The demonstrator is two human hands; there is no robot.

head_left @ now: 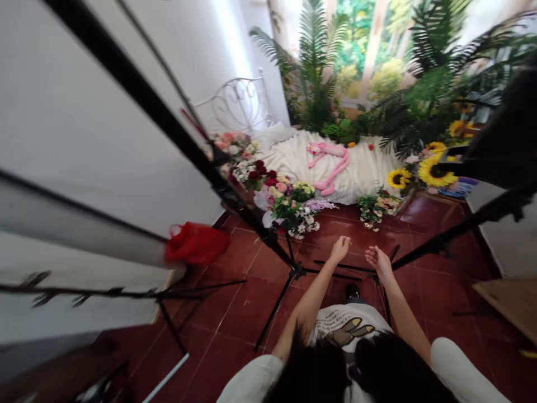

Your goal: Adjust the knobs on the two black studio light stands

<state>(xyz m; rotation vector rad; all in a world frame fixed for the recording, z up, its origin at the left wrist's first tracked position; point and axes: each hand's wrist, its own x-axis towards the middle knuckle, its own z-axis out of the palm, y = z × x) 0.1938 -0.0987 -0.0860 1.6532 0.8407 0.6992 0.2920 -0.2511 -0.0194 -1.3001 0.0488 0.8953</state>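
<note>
My left hand [341, 248] is held out in front of my body, its fingers curled in and no object showing in it. To its right is my right hand [378, 259], fingers loosely bent and a little apart, with nothing visible in it. A gap separates the two hands, and both are above the red tiled floor [235, 291]. Nearest beyond them are a small flower bunch [373, 210] on the right and a larger mixed bouquet [289, 204] on the left. Black stand legs [335, 268] cross below my hands.
A tall black stand [218, 182] slants past my left; another stand pole [444, 238] rises on my right. Ahead, a pink plush toy [331, 154] lies on a white-draped bed [289, 157], near sunflowers [434, 170] and palm leaves [316, 67]. A red bag [197, 243] rests by the left wall.
</note>
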